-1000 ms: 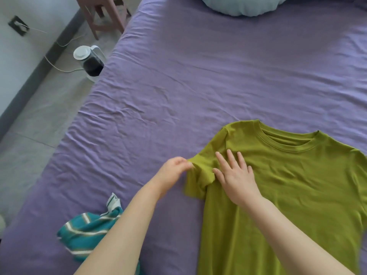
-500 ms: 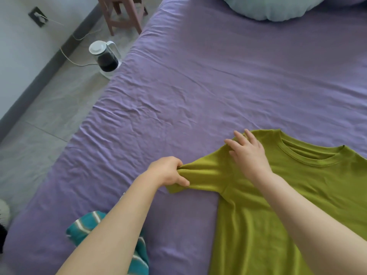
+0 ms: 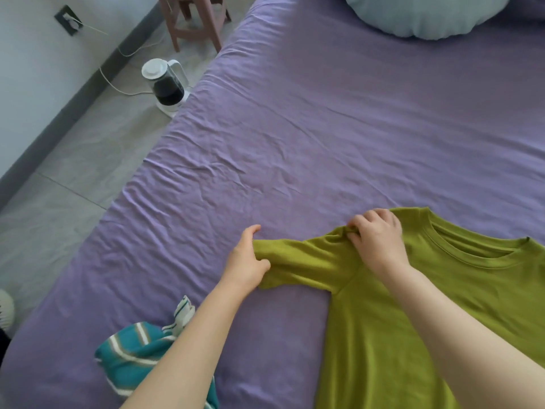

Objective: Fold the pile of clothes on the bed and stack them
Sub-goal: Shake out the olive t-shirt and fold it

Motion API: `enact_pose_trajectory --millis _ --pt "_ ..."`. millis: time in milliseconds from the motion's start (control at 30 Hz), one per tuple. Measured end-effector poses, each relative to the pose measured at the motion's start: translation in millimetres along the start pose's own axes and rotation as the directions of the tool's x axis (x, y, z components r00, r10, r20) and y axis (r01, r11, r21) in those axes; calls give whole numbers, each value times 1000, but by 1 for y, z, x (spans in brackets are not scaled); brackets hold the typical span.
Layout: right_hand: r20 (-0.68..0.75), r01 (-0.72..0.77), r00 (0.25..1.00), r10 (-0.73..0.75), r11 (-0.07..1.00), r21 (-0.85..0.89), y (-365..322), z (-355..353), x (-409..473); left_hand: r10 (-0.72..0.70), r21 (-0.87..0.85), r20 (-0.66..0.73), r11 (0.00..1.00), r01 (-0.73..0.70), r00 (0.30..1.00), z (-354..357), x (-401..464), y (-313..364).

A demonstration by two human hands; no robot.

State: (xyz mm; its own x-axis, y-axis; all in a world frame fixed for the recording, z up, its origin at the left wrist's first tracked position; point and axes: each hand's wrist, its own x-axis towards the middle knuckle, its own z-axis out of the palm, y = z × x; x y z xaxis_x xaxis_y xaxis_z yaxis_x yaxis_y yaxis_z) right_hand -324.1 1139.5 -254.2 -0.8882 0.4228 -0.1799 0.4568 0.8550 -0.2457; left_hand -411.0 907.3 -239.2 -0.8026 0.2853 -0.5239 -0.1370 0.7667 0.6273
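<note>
An olive-green T-shirt [image 3: 413,314] lies face up on the purple bed sheet [image 3: 295,143], neck hole pointing away from me. Its left sleeve is stretched out sideways. My left hand [image 3: 246,261] grips the sleeve's cuff end. My right hand [image 3: 376,240] pinches a bunch of fabric at the shoulder seam, fingers curled. A teal garment with white and brown stripes [image 3: 138,352] lies crumpled near the bed's front left edge, partly behind my left forearm.
A pale blue pillow [image 3: 421,13] sits at the head of the bed. On the tiled floor left of the bed stand an electric kettle [image 3: 165,81] with a cord to the wall socket [image 3: 68,23], and a pink wooden stool [image 3: 194,19].
The folded-in sleeve has been pulled out flat to the left by my left hand. My right hand went from lying flat on the shirt to pinching the shoulder fabric.
</note>
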Motion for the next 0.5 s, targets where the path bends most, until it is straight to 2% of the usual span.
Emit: enact_pose_trajectory --millis 67,133,200,267,333,400,433,500 --pt "-162 -28 986 47 993 116 -2 -3 2 36 -186 -117 981 -57 992 -1 -2 5" --pt "-182 -97 974 134 976 197 -5 -5 4 43 -242 -173 967 -85 984 -4 1 6" --pt "-139 -125 978 153 974 190 -6 -3 0 61 -193 -199 976 -100 978 -3 4 4" --pt "-186 -108 971 147 973 205 -9 -2 -14 66 -136 -215 986 -97 974 -1 3 4" --pt "-264 -71 957 122 979 193 -14 6 -37 132 65 -303 991 -118 944 5 -4 5" --pt "-190 -53 979 74 992 115 -21 21 -58 405 330 -388 900 -285 828 18 -17 7" --pt "-91 -47 994 52 997 63 -25 27 -64 560 418 -352 811 -410 750 26 -24 10" --pt "106 -30 994 35 998 -47 -28 36 -62 781 537 -137 575 -617 609 42 -32 17"
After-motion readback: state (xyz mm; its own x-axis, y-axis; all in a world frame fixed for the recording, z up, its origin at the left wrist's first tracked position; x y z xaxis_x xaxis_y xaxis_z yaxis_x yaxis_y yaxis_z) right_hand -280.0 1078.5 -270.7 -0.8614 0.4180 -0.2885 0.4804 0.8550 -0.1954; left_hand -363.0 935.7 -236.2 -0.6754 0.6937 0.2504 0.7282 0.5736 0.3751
